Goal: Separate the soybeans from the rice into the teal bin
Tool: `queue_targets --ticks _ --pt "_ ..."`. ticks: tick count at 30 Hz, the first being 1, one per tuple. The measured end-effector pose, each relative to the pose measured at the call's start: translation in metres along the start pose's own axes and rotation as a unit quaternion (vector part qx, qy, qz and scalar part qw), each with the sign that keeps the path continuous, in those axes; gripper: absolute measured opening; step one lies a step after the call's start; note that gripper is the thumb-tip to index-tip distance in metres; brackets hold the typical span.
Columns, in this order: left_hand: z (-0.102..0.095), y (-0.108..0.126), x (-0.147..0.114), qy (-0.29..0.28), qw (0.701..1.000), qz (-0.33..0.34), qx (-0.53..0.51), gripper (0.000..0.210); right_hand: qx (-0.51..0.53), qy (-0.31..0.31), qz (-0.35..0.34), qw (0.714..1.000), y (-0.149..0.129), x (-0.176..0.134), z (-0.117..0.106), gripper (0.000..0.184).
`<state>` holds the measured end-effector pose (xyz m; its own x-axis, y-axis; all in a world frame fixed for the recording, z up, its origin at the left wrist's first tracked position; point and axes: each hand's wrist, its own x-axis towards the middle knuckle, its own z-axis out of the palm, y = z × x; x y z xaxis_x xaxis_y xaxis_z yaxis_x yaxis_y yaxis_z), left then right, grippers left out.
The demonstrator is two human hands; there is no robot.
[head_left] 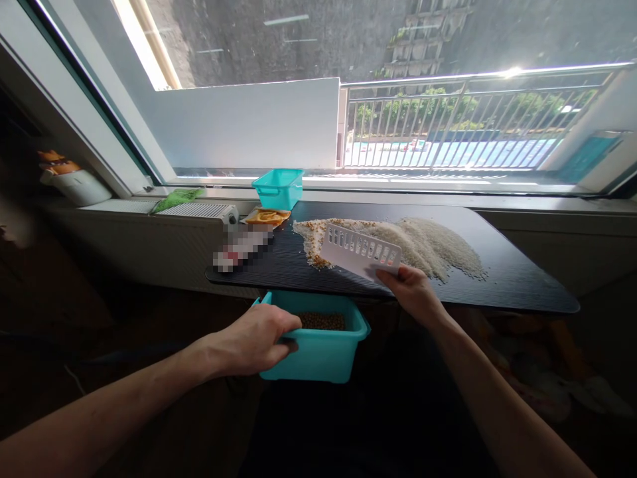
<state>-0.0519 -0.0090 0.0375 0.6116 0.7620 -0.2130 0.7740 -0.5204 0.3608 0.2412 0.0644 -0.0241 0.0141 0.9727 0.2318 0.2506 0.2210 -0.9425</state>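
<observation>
My left hand (pixel 263 335) grips the near left rim of a turquoise plastic bin (pixel 313 358), held just below the table's front edge. Small brown grains or beans (pixel 321 322) lie inside it. In my right hand (pixel 411 289) is a white flat plastic scraper (pixel 355 255) with a row of slots, pinched at its right end and tilted over the table. Behind it spreads a heap of white rice (pixel 428 242). Yellow-brown grains (pixel 316 255) are mixed in at the heap's left end, partly hidden by the scraper.
The dark table (pixel 522 285) stands against a window. A second turquoise bin (pixel 281 189) sits at its back left, near a yellow packet (pixel 267 217) and a pixelated item (pixel 243 249). A radiator (pixel 199 211) with a green cloth (pixel 179 198) and a white pot (pixel 79 186) are further left.
</observation>
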Motion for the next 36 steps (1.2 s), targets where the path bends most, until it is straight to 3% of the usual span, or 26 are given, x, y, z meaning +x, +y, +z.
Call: queue_targets --ticks 10,20,36 --pt "0.0 0.0 0.001 -0.004 1.0 0.001 0.006 0.017 -0.009 -0.014 -0.013 1.0 0.001 0.002 -0.001 0.032" --pt "-0.001 0.003 0.003 -0.004 1.0 0.01 0.002 0.015 -0.022 -0.075 0.003 0.997 -0.016 -0.002 -0.003 0.031" --pt "-0.001 0.004 -0.001 -0.01 1.0 0.01 0.024 0.016 0.025 -0.034 0.016 0.999 -0.014 -0.029 -0.013 0.044"
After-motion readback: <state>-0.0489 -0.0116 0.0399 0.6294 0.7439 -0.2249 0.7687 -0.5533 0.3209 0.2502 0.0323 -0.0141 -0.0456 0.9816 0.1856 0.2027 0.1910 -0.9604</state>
